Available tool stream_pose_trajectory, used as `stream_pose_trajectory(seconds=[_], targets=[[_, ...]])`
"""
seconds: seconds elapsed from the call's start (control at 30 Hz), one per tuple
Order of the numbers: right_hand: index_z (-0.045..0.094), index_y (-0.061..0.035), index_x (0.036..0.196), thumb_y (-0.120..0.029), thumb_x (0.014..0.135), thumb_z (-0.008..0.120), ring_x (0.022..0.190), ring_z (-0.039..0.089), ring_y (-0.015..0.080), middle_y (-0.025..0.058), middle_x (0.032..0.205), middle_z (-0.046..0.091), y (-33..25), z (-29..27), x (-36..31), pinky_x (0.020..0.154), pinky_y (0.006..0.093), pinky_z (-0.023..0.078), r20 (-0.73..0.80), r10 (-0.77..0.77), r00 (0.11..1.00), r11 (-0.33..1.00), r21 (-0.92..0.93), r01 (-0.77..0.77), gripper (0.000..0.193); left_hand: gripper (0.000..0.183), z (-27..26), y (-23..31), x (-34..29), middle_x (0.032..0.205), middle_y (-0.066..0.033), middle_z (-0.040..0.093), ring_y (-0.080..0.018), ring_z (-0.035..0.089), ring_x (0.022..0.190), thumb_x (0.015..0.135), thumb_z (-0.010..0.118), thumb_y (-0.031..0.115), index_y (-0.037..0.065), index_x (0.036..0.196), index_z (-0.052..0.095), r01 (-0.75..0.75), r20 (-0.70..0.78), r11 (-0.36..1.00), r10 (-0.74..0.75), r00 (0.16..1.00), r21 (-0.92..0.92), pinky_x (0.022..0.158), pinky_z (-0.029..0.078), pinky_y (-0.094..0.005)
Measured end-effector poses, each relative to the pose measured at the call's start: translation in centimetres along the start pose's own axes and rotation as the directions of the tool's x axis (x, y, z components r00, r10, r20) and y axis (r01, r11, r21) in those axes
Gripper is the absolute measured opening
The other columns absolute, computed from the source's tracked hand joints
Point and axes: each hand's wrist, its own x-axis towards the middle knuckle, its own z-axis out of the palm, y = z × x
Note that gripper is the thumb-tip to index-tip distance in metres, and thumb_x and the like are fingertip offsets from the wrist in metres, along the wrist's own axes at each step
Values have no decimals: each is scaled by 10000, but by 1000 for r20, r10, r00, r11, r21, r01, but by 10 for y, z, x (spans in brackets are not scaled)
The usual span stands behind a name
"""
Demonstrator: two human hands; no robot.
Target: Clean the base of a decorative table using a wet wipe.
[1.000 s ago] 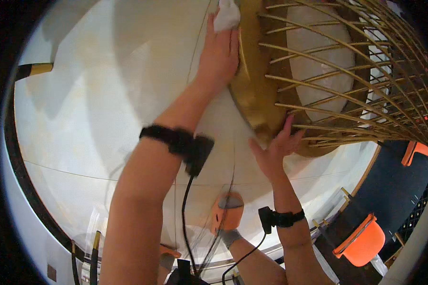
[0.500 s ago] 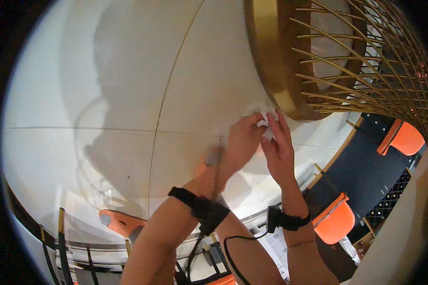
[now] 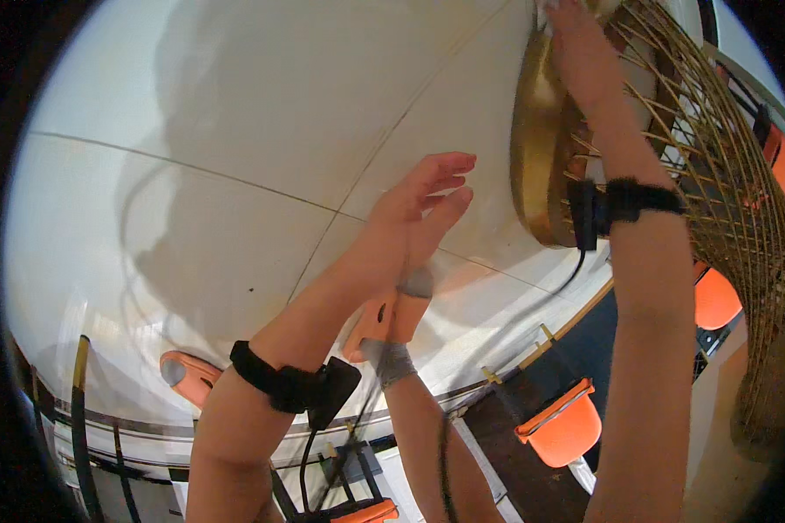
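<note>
My right hand (image 3: 577,48) reaches far forward to the top edge of the view, against a gold rounded base (image 3: 536,152). A bit of crumpled white tissue or cloth (image 3: 545,10) shows at its fingers, partly cut off by the view's edge. Thin gold rods (image 3: 672,131) fan out from the base in a lattice. My left hand (image 3: 419,202) hangs over the pale tiled floor (image 3: 279,113), left of the base. Its fingers are loosely bent, the thumb stands apart from them, and nothing is held.
Orange shoes with grey toes (image 3: 401,301) are on my feet below my left hand. Orange chair-like pieces (image 3: 563,427) stand on a dark lower area at the right. Dark posts (image 3: 80,392) line the lower left. Black bands with cables sit on both forearms.
My hands were together at the white tissue or cloth near the base. Now they are apart: the right has gone forward along the gold base with it, the left stays back, empty.
</note>
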Motion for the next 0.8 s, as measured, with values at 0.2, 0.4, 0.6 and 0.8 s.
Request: stream_pose_trajectory(seconds=[0.2, 0.4, 0.6, 0.8], targets=[[451, -21, 1228, -212, 924, 359, 1222, 376, 249, 116, 1330, 403, -55, 6, -81, 1025, 314, 290, 212, -15, 977, 860, 501, -95, 370, 320, -19, 2, -35, 1250, -52, 462, -171, 431, 1157, 925, 467, 155, 65, 1229, 422, 20, -40, 998, -18, 999, 52, 986, 342, -301], [543, -4, 1085, -77, 837, 461, 1138, 455, 286, 145, 1176, 505, -65, 3, -177, 964, 375, 373, 540, -300, 786, 904, -101, 415, 271, 323, -23, -18, -72, 1253, -47, 463, -173, 429, 1163, 921, 468, 139, 69, 1232, 415, 120, -62, 988, -115, 991, 95, 987, 347, -307], [577, 15, 1034, -34, 815, 520, 992, 543, 290, 140, 1034, 577, -61, 28, -306, 818, 364, 445, 603, 22, 797, 995, 63, -75, 232, 321, -30, -26, -92, 1254, -40, 463, -173, 431, 1165, 916, 464, 123, 94, 1234, 423, 226, -85, 965, -216, 973, 135, 981, 354, -312], [621, -33, 1017, -54, 810, 586, 760, 583, 167, 103, 891, 622, 0, 62, -409, 631, 259, 469, 504, 858, 94, -286, 622, -729, 211, 329, -24, -51, -77, 1249, -31, 466, -170, 436, 1161, 906, 478, 116, 100, 1231, 434, 258, -63, 966, -258, 964, -8, 967, 363, -307]])
